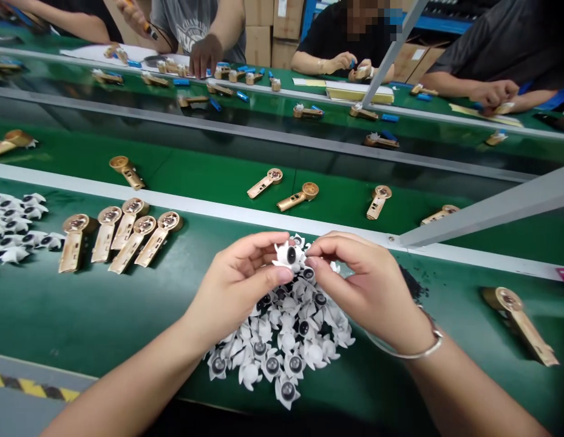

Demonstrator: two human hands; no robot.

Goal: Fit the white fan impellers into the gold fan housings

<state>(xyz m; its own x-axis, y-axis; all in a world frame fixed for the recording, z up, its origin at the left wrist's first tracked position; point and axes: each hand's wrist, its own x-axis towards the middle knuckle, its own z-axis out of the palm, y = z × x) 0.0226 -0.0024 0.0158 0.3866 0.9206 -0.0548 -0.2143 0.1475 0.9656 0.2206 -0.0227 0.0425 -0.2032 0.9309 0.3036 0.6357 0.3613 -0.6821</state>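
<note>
Between the thumb and fingers of my left hand [245, 267] is a small white fan blade [286, 255] with a dark round hub facing up. My right hand [354, 273] is pinched at the right side of that blade; whether its fingertips grip the blade or a tiny part is hidden. A metal bangle [427, 352] circles my right wrist. Both hands hover over a heap of white fan blades [286, 334] on the green table, some showing dark hubs and others lying hub down.
Gold fan housings [145, 233] stand in a group at the left, beside more white blades [17, 224]. Another housing [521, 321] lies at the right. Black bits [413, 282] are scattered behind my right hand. Beyond a white rail, a green belt [200, 176] carries housings; co-workers sit opposite.
</note>
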